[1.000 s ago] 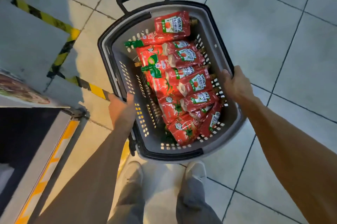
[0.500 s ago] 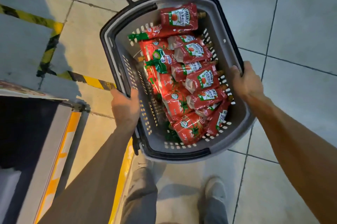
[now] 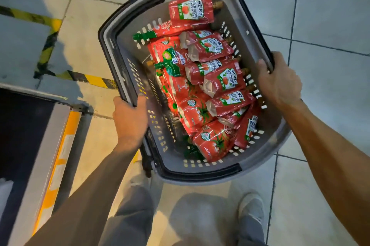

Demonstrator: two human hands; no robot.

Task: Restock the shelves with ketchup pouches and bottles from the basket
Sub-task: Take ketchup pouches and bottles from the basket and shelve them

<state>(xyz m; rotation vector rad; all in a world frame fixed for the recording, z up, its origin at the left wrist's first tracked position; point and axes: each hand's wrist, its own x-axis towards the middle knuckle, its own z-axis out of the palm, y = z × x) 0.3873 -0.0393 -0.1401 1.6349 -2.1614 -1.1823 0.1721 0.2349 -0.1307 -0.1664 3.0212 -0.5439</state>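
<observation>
In the head view, the grey shopping basket (image 3: 260, 157) is held above the tiled floor (image 3: 330, 5), its left rim gripped by the left hand (image 3: 130, 121) and its right rim by the right hand (image 3: 280, 83). Red ketchup pouches (image 3: 208, 77) are piled inside. Compared with a second ago, the yellow-black floor tape (image 3: 88, 79) is seen further left, and the basket lies nearer the camera.

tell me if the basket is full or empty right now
Still well stocked: red ketchup pouches are piled across the floor of the grey basket, which the left hand and right hand grip by its rims.
</observation>
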